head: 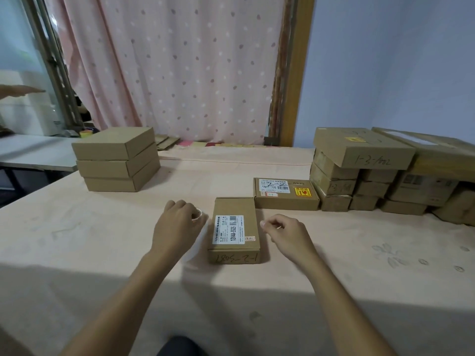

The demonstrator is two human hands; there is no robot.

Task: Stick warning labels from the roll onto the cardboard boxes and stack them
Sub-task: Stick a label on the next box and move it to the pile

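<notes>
A small cardboard box (235, 229) with a white barcode sticker lies on the table between my hands. My left hand (177, 224) grips the label roll (199, 214), whose white backing strip (195, 245) trails down beside the box. To the right of the box, my right hand (282, 231) hovers with its fingers curled and nothing visibly held. Behind them lies another box (285, 194) bearing a yellow warning label (302, 192).
A stack of three plain boxes (117, 160) stands at the back left. Several boxes (365, 170) are piled at the back right. Another person's hand (20, 89) shows at the far left edge. A pink dotted curtain hangs behind the table (77, 240).
</notes>
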